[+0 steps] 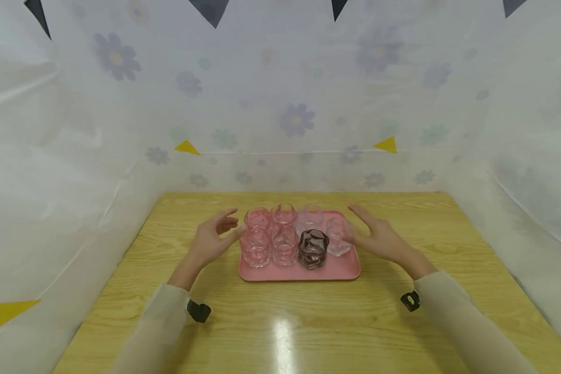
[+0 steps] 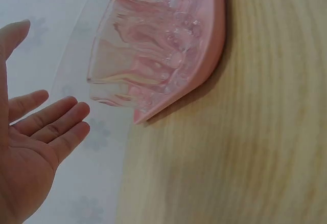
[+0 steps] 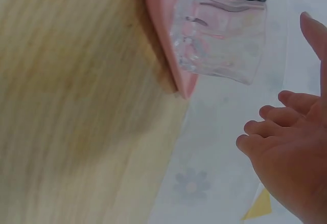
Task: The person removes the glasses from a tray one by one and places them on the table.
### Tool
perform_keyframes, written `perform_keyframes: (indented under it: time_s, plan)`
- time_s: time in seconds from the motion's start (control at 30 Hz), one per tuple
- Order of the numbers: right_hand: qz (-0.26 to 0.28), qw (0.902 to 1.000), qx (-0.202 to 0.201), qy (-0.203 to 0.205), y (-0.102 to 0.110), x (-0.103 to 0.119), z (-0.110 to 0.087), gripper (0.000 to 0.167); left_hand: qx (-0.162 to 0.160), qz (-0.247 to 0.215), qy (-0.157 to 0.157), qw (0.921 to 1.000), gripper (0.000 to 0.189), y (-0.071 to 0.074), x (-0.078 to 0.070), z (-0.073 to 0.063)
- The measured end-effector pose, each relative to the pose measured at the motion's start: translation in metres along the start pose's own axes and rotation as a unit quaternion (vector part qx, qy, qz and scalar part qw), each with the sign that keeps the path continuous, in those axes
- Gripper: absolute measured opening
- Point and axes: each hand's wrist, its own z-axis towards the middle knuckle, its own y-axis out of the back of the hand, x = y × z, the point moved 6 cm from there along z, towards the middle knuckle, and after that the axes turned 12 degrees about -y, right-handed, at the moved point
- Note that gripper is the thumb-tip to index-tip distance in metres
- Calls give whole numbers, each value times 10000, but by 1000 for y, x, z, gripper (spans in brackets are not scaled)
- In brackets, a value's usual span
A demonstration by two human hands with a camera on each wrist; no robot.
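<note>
A pink tray (image 1: 299,276) carries several wavy-sided drinking glasses in two rows. On the left the glasses look pink-tinted, among them a front corner glass (image 1: 256,248) and a back one (image 1: 284,213). A dark grey glass (image 1: 313,249) stands at the front, right of the middle, and a clear glass (image 1: 338,236) by the tray's right end. My left hand (image 1: 210,240) hovers at the tray's left end, fingers spread and loosely bent, holding nothing. At the right end my right hand (image 1: 381,238) is likewise spread, its thumb overlapping the clear glass in the head view; the right wrist view shows a gap between them.
The tray sits on a wood-grain table (image 1: 308,322) towards its far side. White sheeting with flower prints (image 1: 296,119) hangs behind the table and along both sides. Each wrist wears a small black device, such as the left one (image 1: 199,311).
</note>
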Motion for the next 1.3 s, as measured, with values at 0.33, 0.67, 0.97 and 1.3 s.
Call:
perform_keyframes:
  time_s: [0.33,0.67,0.97,1.3]
  plan:
    - [-35,9993,276,-236,-18,-31,-22,94,349,-594,46,9976,67,-18,13,-15]
    - [-583,9969,503,186,-40,-39,-27,89,585,-808,-4,9950,73,-36,20,-20]
    - [-744,9940,789,171,-49,-39,-31,97,625,-868,194,9941,83,-43,23,-24]
    - [-745,9934,864,130,-51,-38,-32,98,470,-996,307,9934,81,-46,26,-23]
